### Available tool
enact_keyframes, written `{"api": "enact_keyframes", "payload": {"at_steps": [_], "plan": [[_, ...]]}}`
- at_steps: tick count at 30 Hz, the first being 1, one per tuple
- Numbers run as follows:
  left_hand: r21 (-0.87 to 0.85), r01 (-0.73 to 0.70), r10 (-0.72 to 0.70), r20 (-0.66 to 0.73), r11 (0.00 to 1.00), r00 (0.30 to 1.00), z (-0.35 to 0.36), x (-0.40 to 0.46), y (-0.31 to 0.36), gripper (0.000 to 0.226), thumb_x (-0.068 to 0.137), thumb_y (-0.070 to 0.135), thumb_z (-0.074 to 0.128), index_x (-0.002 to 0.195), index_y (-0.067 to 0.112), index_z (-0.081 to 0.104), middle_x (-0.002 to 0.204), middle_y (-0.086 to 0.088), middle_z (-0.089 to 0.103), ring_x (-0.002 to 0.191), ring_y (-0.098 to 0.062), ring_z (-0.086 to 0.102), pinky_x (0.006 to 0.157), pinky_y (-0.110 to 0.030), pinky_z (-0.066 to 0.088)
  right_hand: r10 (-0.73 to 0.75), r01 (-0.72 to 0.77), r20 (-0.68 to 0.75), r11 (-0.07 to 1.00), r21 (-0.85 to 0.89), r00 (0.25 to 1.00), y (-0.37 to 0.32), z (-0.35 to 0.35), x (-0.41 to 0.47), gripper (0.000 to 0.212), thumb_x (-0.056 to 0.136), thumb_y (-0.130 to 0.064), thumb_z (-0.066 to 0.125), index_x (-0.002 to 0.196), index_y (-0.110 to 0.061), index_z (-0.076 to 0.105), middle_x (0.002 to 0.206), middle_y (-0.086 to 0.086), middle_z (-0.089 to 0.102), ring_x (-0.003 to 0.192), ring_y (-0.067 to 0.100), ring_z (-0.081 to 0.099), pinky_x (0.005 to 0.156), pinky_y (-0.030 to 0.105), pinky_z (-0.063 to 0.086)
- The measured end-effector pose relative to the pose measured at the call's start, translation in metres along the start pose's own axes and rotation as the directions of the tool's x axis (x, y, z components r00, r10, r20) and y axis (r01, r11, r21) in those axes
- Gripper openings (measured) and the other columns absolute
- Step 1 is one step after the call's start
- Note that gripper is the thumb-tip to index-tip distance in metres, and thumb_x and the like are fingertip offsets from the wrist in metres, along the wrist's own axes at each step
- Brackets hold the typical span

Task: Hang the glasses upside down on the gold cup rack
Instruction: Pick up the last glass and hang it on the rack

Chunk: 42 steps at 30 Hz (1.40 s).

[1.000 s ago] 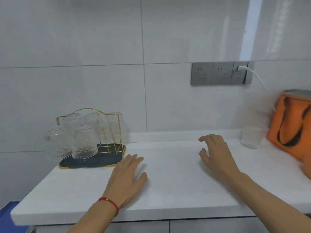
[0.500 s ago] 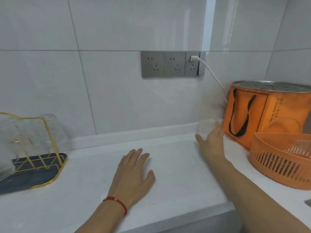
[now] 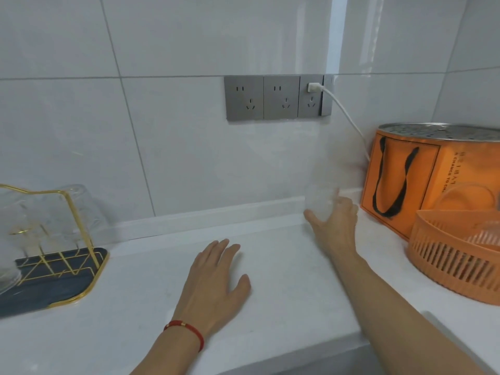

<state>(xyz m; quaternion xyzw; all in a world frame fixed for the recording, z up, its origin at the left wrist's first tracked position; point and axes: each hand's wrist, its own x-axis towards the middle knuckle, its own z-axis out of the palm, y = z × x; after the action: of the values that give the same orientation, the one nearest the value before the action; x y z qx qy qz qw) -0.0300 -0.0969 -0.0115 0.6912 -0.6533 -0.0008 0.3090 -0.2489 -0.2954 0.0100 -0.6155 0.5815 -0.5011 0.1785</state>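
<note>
Clear glass (image 3: 320, 202) stands right of centre by the wall, the right hand (image 3: 335, 222) curled around it, while the left hand (image 3: 215, 280) lies flat mid-counter, fingers together, rack (image 3: 58, 246) far left.

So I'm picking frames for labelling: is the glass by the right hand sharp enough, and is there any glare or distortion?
Head view: the glass at the right hand is faint and motion-blurred, its edges barely readable; a bright vertical reflection streaks the wall tiles; wide-angle bending curves the tile lines; the gold cup rack is cropped at the left edge.
</note>
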Motion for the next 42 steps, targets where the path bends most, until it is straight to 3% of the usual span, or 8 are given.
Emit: {"api": "enact_keyframes", "payload": {"at_steps": [8, 12, 16, 22, 26, 29, 34, 42], "plan": [[-0.673, 0.137, -0.206, -0.022, 0.727, 0.978, -0.038, -0.017, 0.011, 0.105, 0.059, 0.060, 0.082, 0.145, 0.053, 0.023, 0.137, 0.018, 0.043, 0.120, 0.000, 0.051, 0.097, -0.022, 0.045, -0.585, 0.564, 0.360, 0.807, 0.174, 0.727, -0.063, 0.004, -0.125, 0.085, 0.070, -0.039, 0.083, 0.140, -0.030, 0.036, 0.131, -0.006, 0.050, 0.118, 0.017, 0.054, 0.089, 0.036, 0.055], [-0.738, 0.122, -0.332, -0.143, 0.663, 0.932, -0.062, -0.049, 0.005, 0.065, 0.061, 0.053, 0.085, 0.119, 0.048, 0.057, 0.114, 0.001, 0.061, 0.090, -0.019, 0.068, 0.074, -0.039, 0.062, -0.743, 0.719, 0.396, 0.651, 0.244, 0.539, -0.087, 0.006, -0.164, 0.079, 0.078, -0.038, 0.075, 0.148, -0.034, 0.041, 0.134, -0.005, 0.043, 0.129, 0.012, 0.044, 0.093, 0.033, 0.055], [-0.856, 0.144, -0.438, -0.105, 0.497, 0.893, -0.101, -0.071, -0.018, 0.051, 0.065, 0.038, 0.086, 0.112, 0.038, 0.067, 0.112, -0.014, 0.064, 0.089, -0.025, 0.073, 0.066, -0.037, 0.062, -0.611, 0.383, 0.502, 0.784, 0.489, 0.611, -0.113, 0.014, -0.196, 0.077, 0.085, -0.060, 0.065, 0.152, -0.046, 0.029, 0.144, -0.015, 0.040, 0.130, -0.004, 0.046, 0.100, 0.010, 0.042], [-0.908, 0.166, -0.444, -0.024, 0.384, 0.896, -0.144, -0.100, -0.063, 0.048, 0.080, 0.035, 0.075, 0.126, 0.031, 0.063, 0.127, -0.009, 0.065, 0.112, -0.028, 0.067, 0.091, -0.056, 0.057, -0.421, -0.162, 0.707, 0.785, 0.598, 0.568, -0.168, 0.044, -0.233, 0.039, 0.101, -0.059, 0.049, 0.139, -0.049, 0.041, 0.118, 0.007, 0.072, 0.090, 0.021, 0.077, 0.097, 0.046, 0.059], [-0.662, 0.331, -0.532, -0.121, 0.673, 0.838, -0.160, -0.116, -0.102, 0.040, 0.095, 0.056, 0.043, 0.124, 0.039, 0.065, 0.129, 0.014, 0.067, 0.121, -0.009, 0.058, 0.105, -0.040, 0.044, -0.519, 0.157, 0.589, 0.817, 0.555, 0.619, -0.195, 0.058, -0.238, 0.046, 0.100, -0.059, 0.048, 0.144, -0.053, 0.034, 0.128, -0.002, 0.059, 0.104, 0.004, 0.066, 0.091, 0.031, 0.056], [-0.093, 0.498, -0.505, -0.245, 0.862, 0.827, -0.151, -0.126, -0.134, 0.048, 0.100, 0.046, 0.042, 0.141, 0.023, 0.053, 0.154, 0.000, 0.045, 0.145, -0.019, 0.031, 0.120, -0.037, 0.022, -0.642, 0.405, 0.424, 0.749, 0.525, 0.639, -0.226, 0.067, -0.238, 0.055, 0.096, -0.062, 0.046, 0.147, -0.054, 0.026, 0.126, -0.007, 0.047, 0.115, -0.004, 0.050, 0.086, 0.026, 0.052], [0.232, 0.446, -0.446, -0.055, 0.865, 0.894, -0.130, -0.120, -0.139, 0.069, 0.091, 0.057, 0.025, 0.154, 0.029, 0.024, 0.167, 0.002, 0.013, 0.154, -0.017, 0.002, 0.124, -0.050, 0.003, -0.720, 0.578, 0.327, 0.690, 0.437, 0.612, -0.289, 0.087, -0.224, 0.056, 0.098, -0.057, 0.049, 0.150, -0.053, 0.027, 0.123, 0.001, 0.047, 0.101, 0.013, 0.060, 0.087, 0.038, 0.055], [0.284, 0.433, -0.433, -0.068, 0.855, 0.899, -0.129, -0.123, -0.142, 0.063, 0.090, 0.053, 0.030, 0.144, 0.021, 0.040, 0.166, -0.003, 0.019, 0.153, -0.021, 0.007, 0.124, -0.047, 0.006, -0.697, 0.738, 0.503, 0.656, 0.159, 0.511, -0.330, 0.132, -0.223, 0.070, 0.093, -0.061, 0.050, 0.153, -0.031, 0.035, 0.135, 0.010, 0.056, 0.117, 0.030, 0.062, 0.090, 0.045, 0.051]]}}
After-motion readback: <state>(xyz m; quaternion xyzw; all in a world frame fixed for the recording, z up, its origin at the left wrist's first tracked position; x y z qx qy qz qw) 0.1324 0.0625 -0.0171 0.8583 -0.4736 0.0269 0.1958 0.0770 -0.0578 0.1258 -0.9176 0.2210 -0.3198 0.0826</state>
